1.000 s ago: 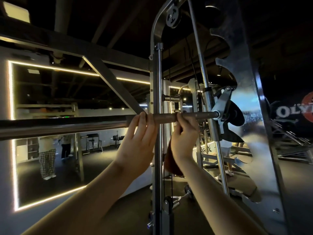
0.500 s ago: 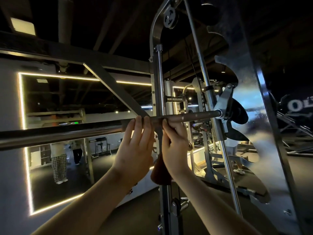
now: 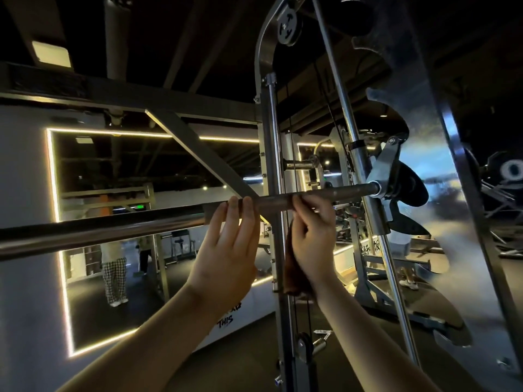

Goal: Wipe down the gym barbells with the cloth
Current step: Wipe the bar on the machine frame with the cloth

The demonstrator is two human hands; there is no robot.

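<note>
The steel barbell (image 3: 113, 230) of a rack machine runs across the view at head height, from the left edge to its carriage on the right. My left hand (image 3: 226, 250) reaches up from below, its fingertips hooked over the bar's knurled part. Just to its right, my right hand (image 3: 314, 239) pinches a brown cloth (image 3: 291, 267) against the bar. The rest of the cloth hangs down below my palm. The two hands are a short gap apart.
A grey upright post (image 3: 271, 154) stands right behind the bar between my hands. A slanted chrome guide rod (image 3: 365, 176) and a black hook plate (image 3: 407, 190) hold the bar's right end. A lit mirror (image 3: 85, 179) on the left shows a person in checked trousers (image 3: 114, 278).
My right hand slid the cloth left along the bar toward my left hand, then back a little to the right. My left hand kept its place on the bar.
</note>
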